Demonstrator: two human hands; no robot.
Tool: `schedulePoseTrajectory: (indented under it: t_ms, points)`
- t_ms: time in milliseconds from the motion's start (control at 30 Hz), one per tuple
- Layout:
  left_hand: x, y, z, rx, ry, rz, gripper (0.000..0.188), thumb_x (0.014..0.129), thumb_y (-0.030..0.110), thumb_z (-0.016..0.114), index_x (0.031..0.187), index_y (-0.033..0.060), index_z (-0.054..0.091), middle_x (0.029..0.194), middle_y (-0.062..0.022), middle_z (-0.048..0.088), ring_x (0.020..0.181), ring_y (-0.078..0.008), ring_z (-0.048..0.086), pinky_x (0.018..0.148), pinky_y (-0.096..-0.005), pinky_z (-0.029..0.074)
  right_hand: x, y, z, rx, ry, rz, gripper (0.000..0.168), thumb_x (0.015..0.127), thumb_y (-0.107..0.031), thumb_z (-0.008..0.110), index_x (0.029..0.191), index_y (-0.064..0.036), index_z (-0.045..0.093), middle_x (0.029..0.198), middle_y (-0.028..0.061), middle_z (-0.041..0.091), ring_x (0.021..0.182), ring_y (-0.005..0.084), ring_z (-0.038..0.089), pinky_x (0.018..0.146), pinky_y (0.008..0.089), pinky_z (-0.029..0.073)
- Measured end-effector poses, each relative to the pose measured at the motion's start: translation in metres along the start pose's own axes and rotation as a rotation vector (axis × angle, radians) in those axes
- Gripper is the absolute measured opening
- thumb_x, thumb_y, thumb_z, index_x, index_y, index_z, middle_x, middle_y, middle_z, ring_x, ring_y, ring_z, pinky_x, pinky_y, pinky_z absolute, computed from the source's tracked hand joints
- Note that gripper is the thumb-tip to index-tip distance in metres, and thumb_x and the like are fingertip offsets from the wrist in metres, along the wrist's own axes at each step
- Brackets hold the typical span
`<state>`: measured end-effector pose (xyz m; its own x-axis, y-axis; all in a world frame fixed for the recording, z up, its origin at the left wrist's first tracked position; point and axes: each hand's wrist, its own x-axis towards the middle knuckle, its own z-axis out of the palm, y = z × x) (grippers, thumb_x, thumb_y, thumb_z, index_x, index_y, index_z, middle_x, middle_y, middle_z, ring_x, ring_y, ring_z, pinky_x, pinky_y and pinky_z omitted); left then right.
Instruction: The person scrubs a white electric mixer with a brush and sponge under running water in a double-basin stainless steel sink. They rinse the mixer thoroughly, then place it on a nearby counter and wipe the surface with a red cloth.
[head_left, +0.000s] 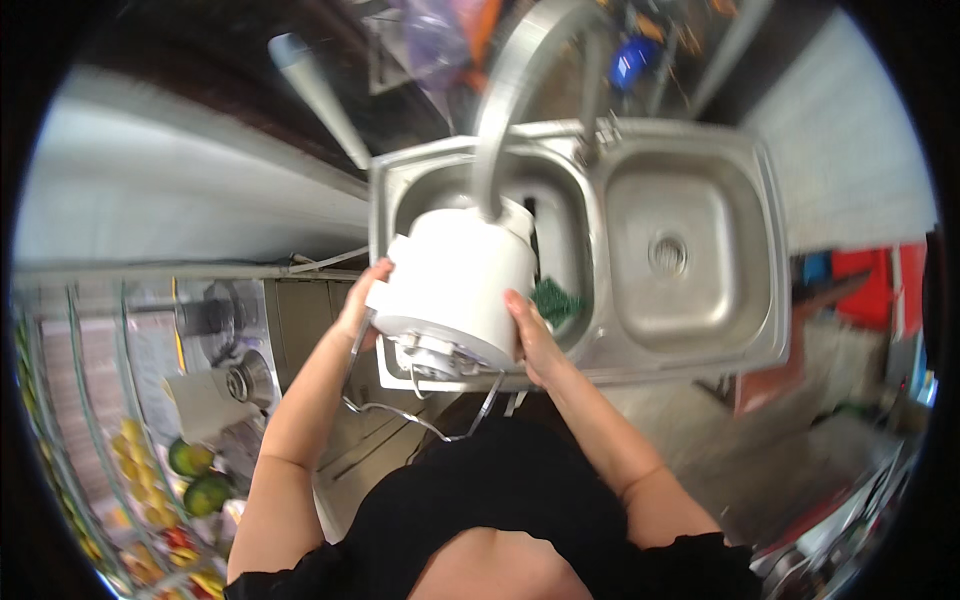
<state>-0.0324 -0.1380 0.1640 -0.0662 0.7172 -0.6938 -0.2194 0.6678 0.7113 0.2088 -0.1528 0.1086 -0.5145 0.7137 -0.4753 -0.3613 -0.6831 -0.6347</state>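
Observation:
Between my two hands is a white cylindrical vessel or appliance body (457, 281), tilted over the near side of the left sink basin (562, 199). My left hand (364, 304) grips its left side by a small white projection. On the lower right side, my right hand (536, 341) presses with the thumb on top. A bent metal wire (409, 416) and small fittings (435, 356) show at its near end; blur hides their details. The faucet's curved spout (506, 90) comes down at the far end of the vessel. A green scouring pad (556, 301) lies in the basin, right of the vessel.
The right basin (667, 307) has a round drain. A pale-handled tool (322, 101) leans behind the sink's left corner. At left, a gas stove (251, 379) and a green-barred rack (131, 360) stand near yellow and green fruit (199, 476). Red items (874, 289) are at right.

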Motion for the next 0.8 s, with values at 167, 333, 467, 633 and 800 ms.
schedulePoseTrajectory:
  t_ms: [167, 333, 467, 633, 800]
  points:
    - [-0.002, -0.022, -0.001, -0.404, -0.129, -0.12, 0.062, 0.084, 0.049, 0.046, 0.131, 0.0086, 0.044, 0.124, -0.0116, 0.052, 0.115, -0.0266, 0.049, 0.096, -0.0391, 0.039, 0.017, -0.017, 0.012, -0.008, 0.073, -0.005, 0.07, 0.091, -0.059, 0.033, 0.135, -0.004, 0.036, 0.128, 0.0107, 0.049, 0.116, 0.0221, 0.048, 0.098, 0.0358, 0.038]
    - [-0.029, -0.049, 0.036, -0.312, -0.125, 0.44, 0.075, 0.084, 0.028, 0.05, 0.145, 0.0084, 0.01, 0.137, -0.0145, 0.036, 0.124, -0.0222, 0.039, 0.102, -0.0342, 0.031, -0.003, -0.032, 0.004, -0.139, 0.156, -0.282, 0.065, 0.092, -0.053, 0.035, 0.136, -0.006, 0.036, 0.133, 0.0111, 0.045, 0.121, 0.0238, 0.045, 0.1, 0.0379, 0.037]
    - [-0.008, -0.067, 0.039, -0.689, -0.081, 0.227, 0.071, 0.085, 0.038, 0.048, 0.143, 0.0084, 0.018, 0.121, -0.0212, 0.048, 0.105, -0.0275, 0.054, 0.087, -0.0388, 0.046, 0.027, -0.041, -0.097, -0.291, 0.265, -0.047, 0.065, 0.092, -0.051, 0.036, 0.139, -0.005, 0.031, 0.139, 0.0133, 0.038, 0.127, 0.0271, 0.039, 0.103, 0.0423, 0.036]
    - [-0.009, -0.087, 0.042, -0.39, 0.036, 0.235, 0.081, 0.082, 0.044, 0.049, 0.146, 0.0107, 0.011, 0.141, -0.0255, 0.029, 0.131, -0.0366, 0.029, 0.107, -0.0382, 0.026, 0.045, -0.047, -0.072, -0.381, 0.275, -0.082, 0.065, 0.092, -0.051, 0.036, 0.139, -0.006, 0.031, 0.14, 0.0131, 0.038, 0.127, 0.0273, 0.039, 0.103, 0.0428, 0.035]
    - [-0.005, -0.088, 0.049, -0.44, 0.125, 0.179, 0.085, 0.077, 0.061, 0.045, 0.145, 0.0186, 0.017, 0.131, -0.0335, 0.029, 0.118, -0.0484, 0.038, 0.101, -0.0451, 0.033, 0.022, -0.06, -0.065, -0.447, 0.342, -0.109, 0.066, 0.092, -0.052, 0.035, 0.139, -0.006, 0.03, 0.14, 0.0129, 0.037, 0.127, 0.0275, 0.038, 0.103, 0.0432, 0.035]
